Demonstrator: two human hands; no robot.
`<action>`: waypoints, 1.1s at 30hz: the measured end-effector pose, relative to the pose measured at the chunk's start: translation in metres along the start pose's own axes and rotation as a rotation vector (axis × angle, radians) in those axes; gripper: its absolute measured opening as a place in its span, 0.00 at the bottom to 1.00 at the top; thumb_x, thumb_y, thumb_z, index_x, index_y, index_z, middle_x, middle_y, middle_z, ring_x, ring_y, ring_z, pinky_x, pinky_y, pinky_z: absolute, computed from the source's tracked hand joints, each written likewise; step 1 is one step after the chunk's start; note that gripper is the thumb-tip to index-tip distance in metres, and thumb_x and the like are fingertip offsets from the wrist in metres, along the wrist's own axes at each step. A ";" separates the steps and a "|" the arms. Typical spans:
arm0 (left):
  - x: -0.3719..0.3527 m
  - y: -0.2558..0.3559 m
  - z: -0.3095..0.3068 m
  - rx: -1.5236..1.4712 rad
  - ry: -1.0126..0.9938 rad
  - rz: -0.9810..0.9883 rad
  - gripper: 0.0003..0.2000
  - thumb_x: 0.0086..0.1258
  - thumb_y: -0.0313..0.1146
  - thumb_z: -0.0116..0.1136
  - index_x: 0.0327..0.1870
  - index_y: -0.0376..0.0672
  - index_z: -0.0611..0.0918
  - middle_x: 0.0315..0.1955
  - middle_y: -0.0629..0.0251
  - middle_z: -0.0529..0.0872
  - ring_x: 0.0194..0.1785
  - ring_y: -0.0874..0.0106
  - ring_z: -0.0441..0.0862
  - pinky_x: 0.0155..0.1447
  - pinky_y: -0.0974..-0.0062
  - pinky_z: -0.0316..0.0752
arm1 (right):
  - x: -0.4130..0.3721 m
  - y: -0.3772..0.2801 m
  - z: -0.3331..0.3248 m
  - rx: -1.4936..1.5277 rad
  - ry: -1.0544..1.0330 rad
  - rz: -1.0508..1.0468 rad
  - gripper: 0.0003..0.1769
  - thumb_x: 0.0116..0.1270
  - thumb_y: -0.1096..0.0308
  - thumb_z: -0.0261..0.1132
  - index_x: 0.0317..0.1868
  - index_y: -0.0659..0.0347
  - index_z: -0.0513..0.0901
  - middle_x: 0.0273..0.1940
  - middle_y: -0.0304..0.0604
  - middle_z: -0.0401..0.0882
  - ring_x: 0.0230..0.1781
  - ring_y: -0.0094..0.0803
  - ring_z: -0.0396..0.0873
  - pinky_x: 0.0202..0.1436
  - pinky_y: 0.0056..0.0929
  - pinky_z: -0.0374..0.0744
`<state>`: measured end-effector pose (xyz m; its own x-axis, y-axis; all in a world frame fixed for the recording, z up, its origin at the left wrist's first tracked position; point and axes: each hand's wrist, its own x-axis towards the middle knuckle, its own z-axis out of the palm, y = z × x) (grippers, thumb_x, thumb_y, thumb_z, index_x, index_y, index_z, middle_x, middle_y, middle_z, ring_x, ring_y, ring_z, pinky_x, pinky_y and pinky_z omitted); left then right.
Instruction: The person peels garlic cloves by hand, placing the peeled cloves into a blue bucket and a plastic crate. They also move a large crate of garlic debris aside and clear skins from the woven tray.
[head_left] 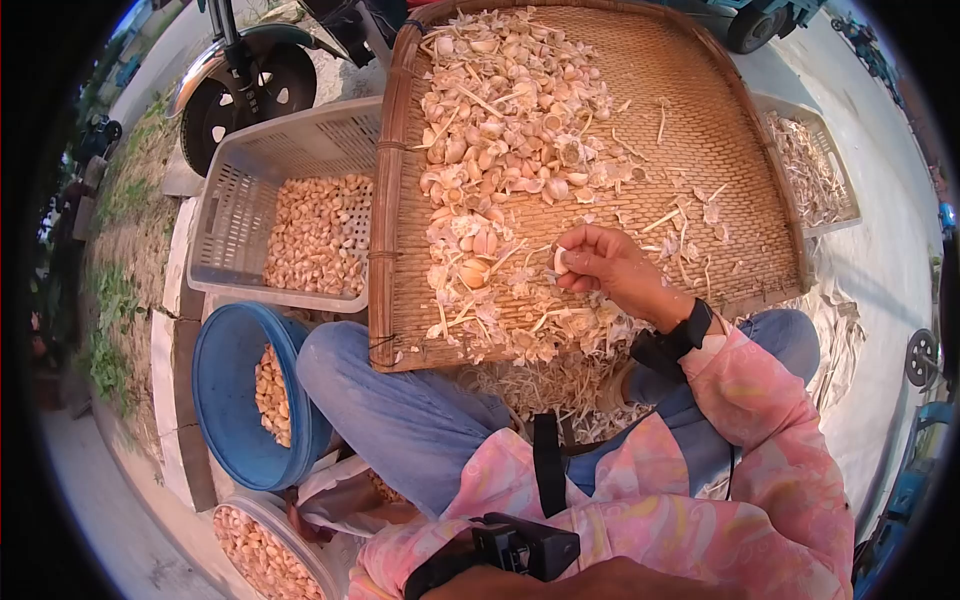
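My right hand (pixel 610 268) pinches a pale garlic clove (pixel 560 262) between thumb and fingers, above the near part of a woven bamboo tray (pixel 700 120). Close to its left, more garlic cloves (pixel 475 270) lie among papery skins. A large heap of loose garlic (pixel 510 120) covers the tray's left and far part. My left hand (pixel 600 580) shows only in part at the bottom edge, beyond a wristband with a black device (pixel 525 547). Its fingers are out of sight, so whether it holds anything is hidden.
Left of the tray stand a grey plastic crate (pixel 235 235) of cloves, a blue bucket (pixel 235 395) and a white tub (pixel 315 545), both holding cloves. Dry stalks fill a crate (pixel 840 170) on the right. A vehicle wheel (pixel 210 120) is at upper left.
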<state>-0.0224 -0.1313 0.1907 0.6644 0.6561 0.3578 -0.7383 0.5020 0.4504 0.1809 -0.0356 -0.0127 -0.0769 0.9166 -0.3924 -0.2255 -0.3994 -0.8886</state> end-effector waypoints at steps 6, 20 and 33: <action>0.027 0.007 -0.013 0.103 -0.110 -0.052 0.07 0.65 0.23 0.56 0.38 0.26 0.79 0.29 0.52 0.78 0.29 0.66 0.79 0.30 0.79 0.72 | -0.001 0.005 -0.010 0.055 0.024 -0.001 0.13 0.67 0.69 0.58 0.49 0.63 0.72 0.38 0.38 0.78 0.34 0.23 0.80 0.37 0.17 0.79; 0.037 0.078 -0.223 1.654 0.564 -0.130 0.12 0.65 0.30 0.54 0.47 0.35 0.80 0.38 0.60 0.80 0.38 0.73 0.76 0.43 0.78 0.72 | -0.063 -0.061 0.061 0.592 -0.440 -0.332 0.09 0.64 0.74 0.60 0.45 0.64 0.74 0.43 0.54 0.76 0.36 0.33 0.79 0.38 0.23 0.79; 0.129 -0.069 -0.300 2.147 0.212 -0.382 0.07 0.54 0.25 0.55 0.33 0.34 0.77 0.33 0.44 0.77 0.36 0.47 0.77 0.41 0.55 0.72 | -0.139 -0.125 0.074 0.850 -1.039 -0.376 0.09 0.59 0.81 0.63 0.41 0.72 0.81 0.44 0.59 0.75 0.42 0.43 0.78 0.44 0.29 0.79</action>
<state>0.0791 0.0880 -0.0400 0.5764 0.8155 0.0535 0.7014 -0.5272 0.4798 0.1480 -0.1115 0.1707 -0.4737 0.7094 0.5219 -0.8784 -0.3374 -0.3386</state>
